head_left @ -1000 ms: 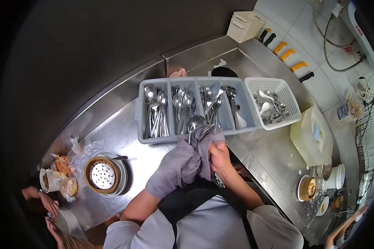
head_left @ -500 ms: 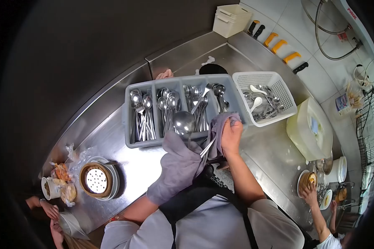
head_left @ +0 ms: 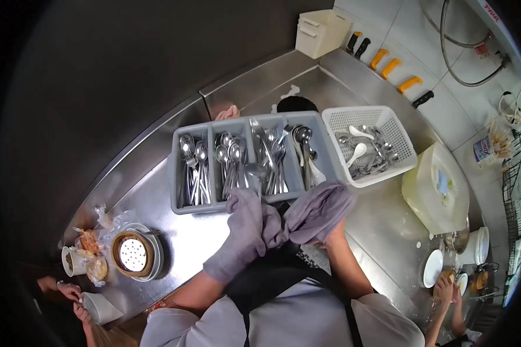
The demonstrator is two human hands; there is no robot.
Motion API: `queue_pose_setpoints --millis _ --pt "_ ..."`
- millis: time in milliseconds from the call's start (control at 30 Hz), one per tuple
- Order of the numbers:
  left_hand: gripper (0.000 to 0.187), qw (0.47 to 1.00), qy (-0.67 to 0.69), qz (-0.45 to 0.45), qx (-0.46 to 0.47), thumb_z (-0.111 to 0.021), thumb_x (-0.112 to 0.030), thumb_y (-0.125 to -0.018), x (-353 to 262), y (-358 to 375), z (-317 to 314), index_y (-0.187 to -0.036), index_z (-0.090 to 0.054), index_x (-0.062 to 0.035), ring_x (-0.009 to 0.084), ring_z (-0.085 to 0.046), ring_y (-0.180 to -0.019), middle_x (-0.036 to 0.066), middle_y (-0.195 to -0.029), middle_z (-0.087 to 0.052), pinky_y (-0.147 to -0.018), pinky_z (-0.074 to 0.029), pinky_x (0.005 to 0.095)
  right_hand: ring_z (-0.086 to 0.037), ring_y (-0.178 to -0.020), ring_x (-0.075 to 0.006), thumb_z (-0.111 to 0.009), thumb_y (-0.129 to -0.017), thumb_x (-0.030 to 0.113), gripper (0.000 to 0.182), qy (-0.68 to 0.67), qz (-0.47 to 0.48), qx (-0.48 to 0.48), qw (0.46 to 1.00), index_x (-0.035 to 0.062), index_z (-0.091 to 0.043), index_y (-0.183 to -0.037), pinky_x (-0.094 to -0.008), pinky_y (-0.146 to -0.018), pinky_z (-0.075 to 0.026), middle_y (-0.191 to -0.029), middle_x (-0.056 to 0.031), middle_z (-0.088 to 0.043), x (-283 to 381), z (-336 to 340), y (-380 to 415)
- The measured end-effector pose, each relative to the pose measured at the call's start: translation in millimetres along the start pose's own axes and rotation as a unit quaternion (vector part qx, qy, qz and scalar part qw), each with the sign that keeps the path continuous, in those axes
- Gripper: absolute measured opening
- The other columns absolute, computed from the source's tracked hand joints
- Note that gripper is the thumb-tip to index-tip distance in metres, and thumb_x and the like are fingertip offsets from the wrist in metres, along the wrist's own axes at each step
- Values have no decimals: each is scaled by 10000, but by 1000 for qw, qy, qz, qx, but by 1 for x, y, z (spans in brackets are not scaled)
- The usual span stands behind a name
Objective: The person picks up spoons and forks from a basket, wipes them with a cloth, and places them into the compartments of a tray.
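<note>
A grey-purple cloth stretches between my two hands in front of the cutlery tray. The cloth covers my left hand, hiding its fingers. A metal ladle sticks up from that hand, bowl uppermost, over the tray's front edge. My right hand is closed on the cloth's other part, its fingers mostly hidden beneath the folds. Just beyond lies the grey divided cutlery tray. Its compartments hold spoons, forks and, at the right, ladle-like spoons with a white spoon.
Right of the tray sits a white basket of cutlery, then a pale plastic tub. A bamboo steamer and bagged food stand left. Co-workers' hands appear at left and others at right. Knives line the wall.
My right hand has moved down, toward me, and the cloth now bunches over it. The ladle's bowl has turned nearly edge-on. Its handle end no longer shows. The right co-worker's hands moved lower.
</note>
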State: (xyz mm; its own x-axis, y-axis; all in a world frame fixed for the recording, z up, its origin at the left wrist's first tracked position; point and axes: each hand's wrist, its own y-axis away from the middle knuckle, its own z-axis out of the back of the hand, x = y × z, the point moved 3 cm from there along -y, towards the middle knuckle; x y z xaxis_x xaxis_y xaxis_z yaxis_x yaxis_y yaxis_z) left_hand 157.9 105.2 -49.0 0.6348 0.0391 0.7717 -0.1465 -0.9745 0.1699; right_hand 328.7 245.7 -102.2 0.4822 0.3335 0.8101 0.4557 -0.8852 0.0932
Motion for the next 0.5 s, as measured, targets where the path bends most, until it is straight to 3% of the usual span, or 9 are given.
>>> queue_pose_setpoints --millis 33,67,100,167,233,300,400,433,500 --pt "49 893 -439 -93 -6 -552 -106 -949 -13 6 13 -960 -548 -59 132 -555 -682 21 -748 -504 -655 -462 283 -600 -1169 -192 -451 -1097 296 359 168 84 -1 982 72 -515 -1370 -321 -1022 -492 -1272 -68 -599 -14 20 -8" --pt "65 755 -645 -118 24 -534 -120 -959 2 10 2 -952 -556 -59 141 -542 -700 29 -754 -497 -661 -448 276 -594 -1178 -185 -462 -1094 282 357 77 32 -2 997 69 -506 -1377 -329 -1025 -492 -1278 -71 -594 -12 9 -4" --pt "92 452 -876 -164 17 -516 -133 -969 17 15 -10 -944 -564 -59 149 -530 -719 37 -761 -490 -667 -434 269 -588 -1186 -179 -473 -1090 268 358 -15 -18 -3 1000 66 -497 -1384 -336 -1027 -491 -1284 -74 -588 -2 -19 1" --pt "110 38 -974 -222 16 -514 -136 -969 33 20 -26 -934 -568 -47 173 -526 -764 56 -778 -484 -676 -423 265 -548 -1251 -185 -542 -1053 219 445 -78 -69 14 994 47 -435 -1450 -353 -1070 -456 -1360 -91 -547 6 -53 3" --pt "276 -120 -985 -126 -13 -695 -99 -863 36 22 -31 -1079 -571 21 223 -613 -784 69 -862 -589 -706 -533 284 -489 -1346 -209 -614 -1010 181 602 46 6 106 993 26 -357 -1532 -359 -1134 -398 -1472 -103 -487 -11 -56 -7" --pt "214 -238 -964 -111 -37 -650 -30 -833 40 26 -30 -1027 -586 31 255 -603 -832 123 -865 -564 -675 -545 358 -422 -1412 -225 -706 -928 63 790 205 110 184 955 -10 -261 -1577 -341 -1155 -360 -1550 -130 -416 -11 -88 -8" --pt "251 -287 -933 -109 -188 -652 -48 -799 48 29 -24 -1021 -610 62 340 -642 -889 209 -923 -581 -668 -592 428 -643 -1103 -148 -678 -948 20 377 374 6 108 921 -52 -601 -1311 -288 -967 -507 -1193 -101 -694 -5 -98 -26" --pt "267 -284 -927 -102 -223 -668 -59 -789 48 30 -23 -1019 -609 63 358 -649 -893 220 -937 -582 -655 -595 427 -673 -894 -111 -695 -962 52 183 331 78 113 934 -43 -700 -1119 -273 -830 -547 -976 -53 -737 -3 -102 -30" --pt "271 -262 -931 -76 -244 -681 -70 -780 50 39 -29 -1017 -613 41 387 -657 -894 236 -970 -595 -671 -587 444 -666 -859 -111 -713 -964 86 179 325 65 84 940 -28 -703 -1102 -279 -789 -550 -967 -49 -734 -5 -101 -35"
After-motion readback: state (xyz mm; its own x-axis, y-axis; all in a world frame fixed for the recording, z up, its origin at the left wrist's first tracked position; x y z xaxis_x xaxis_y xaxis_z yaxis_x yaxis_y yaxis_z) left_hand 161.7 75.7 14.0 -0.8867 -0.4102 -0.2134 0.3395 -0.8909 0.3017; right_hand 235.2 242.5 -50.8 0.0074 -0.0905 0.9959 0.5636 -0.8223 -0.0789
